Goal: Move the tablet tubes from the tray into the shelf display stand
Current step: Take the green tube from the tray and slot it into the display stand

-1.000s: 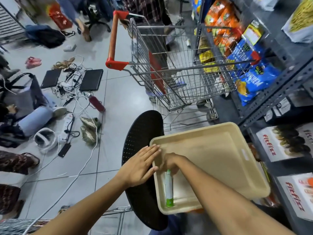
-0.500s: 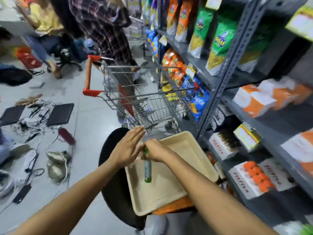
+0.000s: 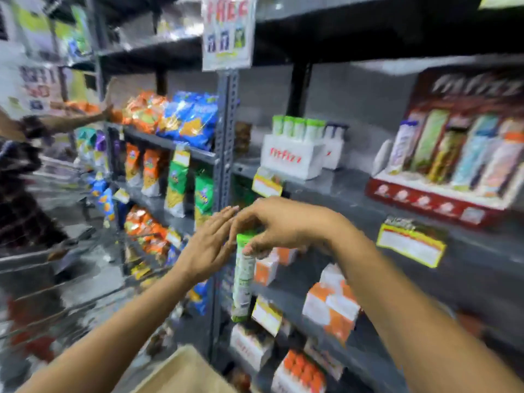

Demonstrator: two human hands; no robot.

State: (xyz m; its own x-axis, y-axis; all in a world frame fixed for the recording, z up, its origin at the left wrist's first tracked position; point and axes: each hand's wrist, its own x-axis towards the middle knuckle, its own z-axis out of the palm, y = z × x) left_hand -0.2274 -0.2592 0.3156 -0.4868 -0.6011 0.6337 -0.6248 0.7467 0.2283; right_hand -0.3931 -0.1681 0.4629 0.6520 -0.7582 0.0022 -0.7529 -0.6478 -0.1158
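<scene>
My right hand grips a white tablet tube by its green cap, so the tube hangs upright in front of the grey shelves. Just left of it, my left hand is held flat with its fingers together, holding nothing. Up on the shelf stands a white display stand with red lettering, and several green-capped tubes stick out of its top. A corner of the beige tray shows at the bottom edge. The picture is blurred by motion.
A big red display box stands on the same shelf to the right. Orange and white cartons fill the lower shelves. Snack bags hang at the left. Another person's arm reaches in at the far left, with a shopping cart below.
The view swung up from the tray to the shelves. My right hand lifted the tube out of the tray to shelf height, and my left hand rose alongside it.
</scene>
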